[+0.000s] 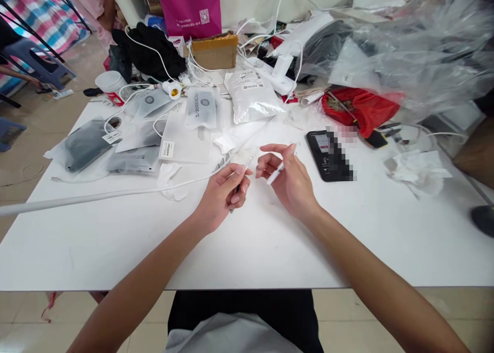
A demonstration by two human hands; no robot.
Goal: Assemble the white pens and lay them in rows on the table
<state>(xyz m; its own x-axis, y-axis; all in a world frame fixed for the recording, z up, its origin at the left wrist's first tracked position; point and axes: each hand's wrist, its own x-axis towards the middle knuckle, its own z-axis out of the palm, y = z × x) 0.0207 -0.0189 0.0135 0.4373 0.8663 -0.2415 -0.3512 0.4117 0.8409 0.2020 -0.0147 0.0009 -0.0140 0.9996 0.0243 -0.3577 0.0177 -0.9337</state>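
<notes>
My left hand [223, 194] grips a thin white cable [244, 169] over the white table [247, 250], with a dark slim part showing below my fingers. The cable seems to continue into a long white tube [100, 194] running to the left edge of the view. My right hand [287, 180] pinches a short white cylindrical piece [275, 173], perhaps a plug, between thumb and fingers. The hands are close together and apart, and the black smartphone [328, 155] lies just beyond my right hand, partly pixelated.
Several white and grey packets [200, 108] and a silver pouch [250, 96] lie at the table's far side. Beyond are white cables, a cardboard box [215, 52], a red bag [358, 108] and clear plastic film [417, 49]. Crumpled white paper [419, 173] lies at the right.
</notes>
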